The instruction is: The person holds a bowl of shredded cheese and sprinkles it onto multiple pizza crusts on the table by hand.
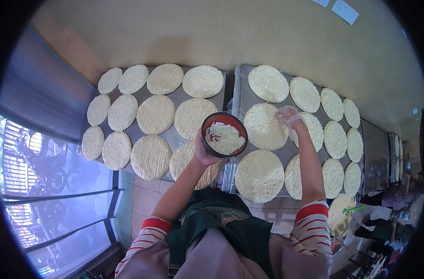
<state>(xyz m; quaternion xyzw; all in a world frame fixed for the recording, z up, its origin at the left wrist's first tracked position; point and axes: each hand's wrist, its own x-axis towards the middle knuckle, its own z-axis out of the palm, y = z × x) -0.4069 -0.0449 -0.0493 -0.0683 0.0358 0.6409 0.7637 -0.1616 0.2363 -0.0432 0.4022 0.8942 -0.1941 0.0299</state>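
My left hand (204,152) grips a round bowl (224,119), dark outside and red inside, from its lower left side. White crumbly shreds (225,138) cover much of the bowl's bottom; their exact kind is unclear. Over on the right, my right hand (288,116) wears a clear plastic glove. Its fingers are bunched at the right edge of a pale flat round (264,129) that looks like dough; whatever they hold is hidden. White bits lie on that round and on the one nearer me (260,176). My right forearm passes over another round (293,176).
Two grey tables, left (179,139) and right (241,104), carry rows of these rounds, with a narrow gap between them. A plain wall (198,37) rises behind. At left is a large window (63,186). Other people (384,230) are at the lower right.
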